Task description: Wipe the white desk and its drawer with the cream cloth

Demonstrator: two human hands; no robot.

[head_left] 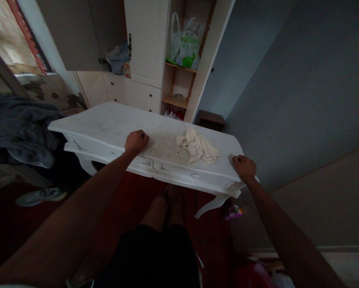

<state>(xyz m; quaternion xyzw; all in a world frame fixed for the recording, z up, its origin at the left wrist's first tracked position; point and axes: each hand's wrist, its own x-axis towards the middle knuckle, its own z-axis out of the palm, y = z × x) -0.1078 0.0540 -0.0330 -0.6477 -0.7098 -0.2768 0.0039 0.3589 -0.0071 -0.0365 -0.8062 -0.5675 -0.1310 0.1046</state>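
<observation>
My left hand (136, 141) is closed in a fist and rests on the front part of a white table (107, 120) with carved drawers. At the right end of the same table, my right hand (245, 166) is also curled into a fist by the corner. No object shows in either one. Between them, nearer the right, lies a crumpled cream cloth (197, 147), touched by neither hand. Greyish smudges mark the tabletop between the left fist and the cloth.
Behind the table stands a white wardrobe (147, 44) with doors ajar and plastic bags (189, 46) on a shelf. Dark clothes (20, 124) are heaped at left, above a shoe (41, 197) on the red floor. A grey-blue wall (311, 92) bounds the right. A small pink box (233, 212) lies below.
</observation>
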